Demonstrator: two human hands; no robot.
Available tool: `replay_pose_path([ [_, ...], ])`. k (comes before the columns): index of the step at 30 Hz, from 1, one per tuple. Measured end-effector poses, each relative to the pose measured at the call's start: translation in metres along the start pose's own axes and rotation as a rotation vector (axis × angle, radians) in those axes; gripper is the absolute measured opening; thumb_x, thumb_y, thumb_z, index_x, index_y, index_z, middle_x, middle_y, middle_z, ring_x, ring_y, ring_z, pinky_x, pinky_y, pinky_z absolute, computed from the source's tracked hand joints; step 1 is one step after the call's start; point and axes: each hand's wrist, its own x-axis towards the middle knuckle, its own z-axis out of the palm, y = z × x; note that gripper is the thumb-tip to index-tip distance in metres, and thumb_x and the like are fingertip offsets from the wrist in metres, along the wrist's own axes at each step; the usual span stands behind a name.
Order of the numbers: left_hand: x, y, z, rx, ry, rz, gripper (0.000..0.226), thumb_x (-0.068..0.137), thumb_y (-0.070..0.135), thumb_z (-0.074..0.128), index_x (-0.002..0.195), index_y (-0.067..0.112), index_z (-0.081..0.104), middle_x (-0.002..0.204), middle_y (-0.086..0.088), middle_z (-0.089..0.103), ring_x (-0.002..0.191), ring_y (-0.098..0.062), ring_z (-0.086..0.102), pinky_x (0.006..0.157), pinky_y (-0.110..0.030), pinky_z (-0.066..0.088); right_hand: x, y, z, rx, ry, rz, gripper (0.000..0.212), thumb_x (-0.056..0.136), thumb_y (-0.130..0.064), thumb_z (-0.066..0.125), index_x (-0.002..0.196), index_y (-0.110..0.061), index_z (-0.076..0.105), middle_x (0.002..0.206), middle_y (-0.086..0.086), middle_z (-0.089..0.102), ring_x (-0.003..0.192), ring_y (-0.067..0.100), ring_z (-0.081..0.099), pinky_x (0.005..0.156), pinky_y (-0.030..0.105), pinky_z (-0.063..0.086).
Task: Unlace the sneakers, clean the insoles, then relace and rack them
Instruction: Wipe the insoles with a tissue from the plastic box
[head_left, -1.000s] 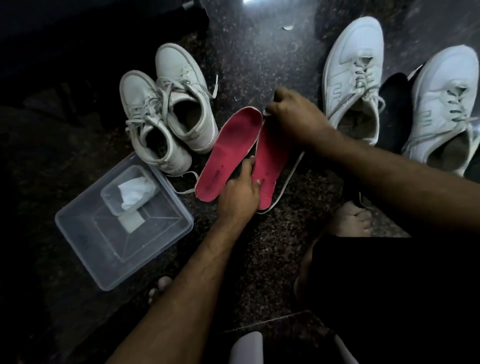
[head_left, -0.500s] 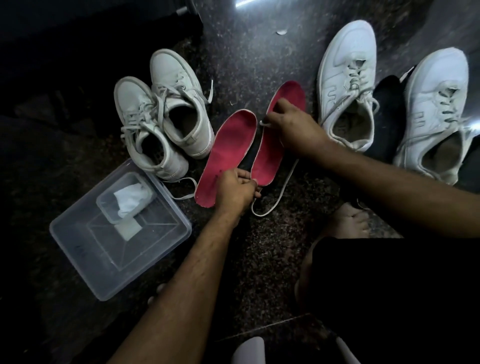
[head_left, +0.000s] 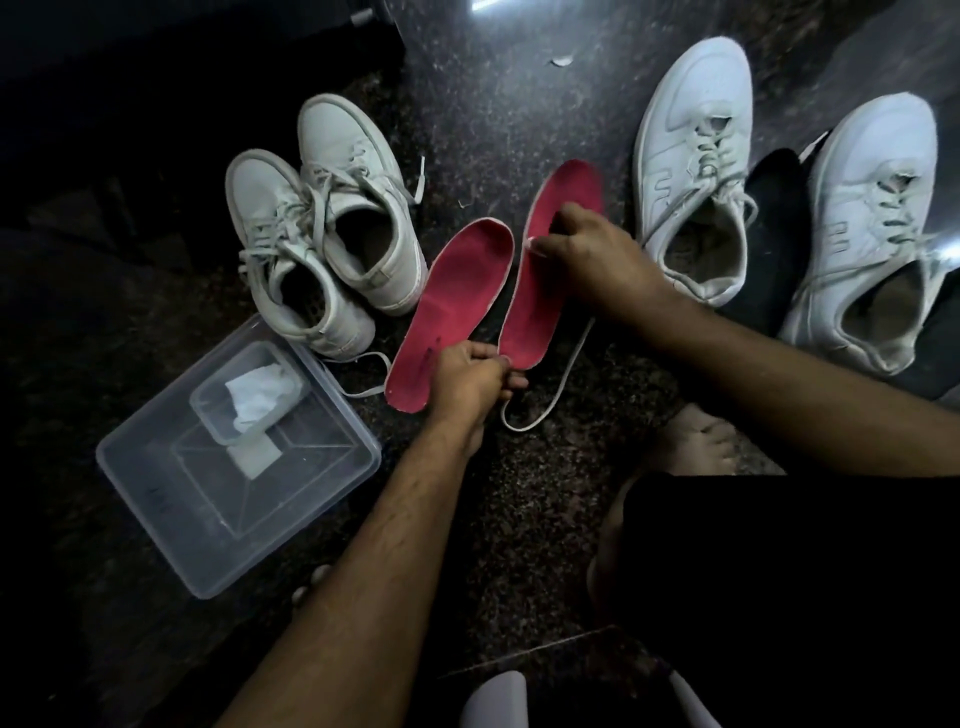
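Two red insoles lie side by side on the dark floor, the left insole (head_left: 452, 306) and the right insole (head_left: 545, 291). My left hand (head_left: 470, 382) grips at their heel ends, fingers curled by the right insole's heel. Over the right insole's middle, my right hand (head_left: 592, 254) pinches something small and pale. A loose white lace (head_left: 550, 395) loops below the insoles. A laced grey-white sneaker pair (head_left: 322, 228) stands to the left. Another white sneaker pair (head_left: 696, 156) stands to the right.
A clear plastic tub (head_left: 156, 483) at lower left holds a smaller container with a white cloth (head_left: 254, 392). Black fabric (head_left: 774, 218) lies between the right sneakers. My bare foot (head_left: 696, 441) and dark-clad knee are at lower right.
The right insole has slid up and away from me so both lie side by side. My left hand moved from flat on that insole to gripping at the heels.
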Motion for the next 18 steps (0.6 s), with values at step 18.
replay_pose_path([
  [18,-0.006,-0.012,0.001,-0.073,0.003,0.187,0.024,0.087,-0.004,0.06,0.093,0.016,0.048,0.07,-0.009,0.065,0.055,-0.012,0.062,0.056,-0.024,0.048,-0.029,-0.019,-0.007,0.189,-0.305,-0.117,0.027,0.093,-0.035,0.06,0.106,-0.016,0.073,0.095,0.003,0.051,0.091,0.026,0.061,0.076,0.034,0.047],
])
